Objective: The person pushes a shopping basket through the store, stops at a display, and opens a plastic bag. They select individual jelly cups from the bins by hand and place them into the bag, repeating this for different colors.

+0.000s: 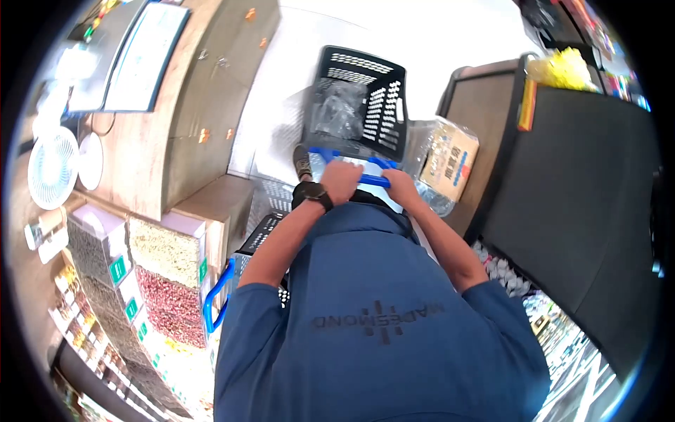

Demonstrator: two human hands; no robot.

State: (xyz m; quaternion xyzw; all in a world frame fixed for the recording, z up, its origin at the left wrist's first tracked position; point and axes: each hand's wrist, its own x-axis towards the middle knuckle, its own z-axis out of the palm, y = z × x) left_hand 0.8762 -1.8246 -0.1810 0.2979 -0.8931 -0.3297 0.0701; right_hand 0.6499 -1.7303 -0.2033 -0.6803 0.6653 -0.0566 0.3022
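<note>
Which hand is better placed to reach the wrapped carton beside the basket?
Right, probably. The right hand grips the blue handles on the side nearest the wrapped carton; the left hand, also on the handles, would have to cross over it.

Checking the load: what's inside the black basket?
Crumpled clear plastic lies inside the black basket. Its near end is hidden by the left hand, the right hand and the blue handles.
</note>
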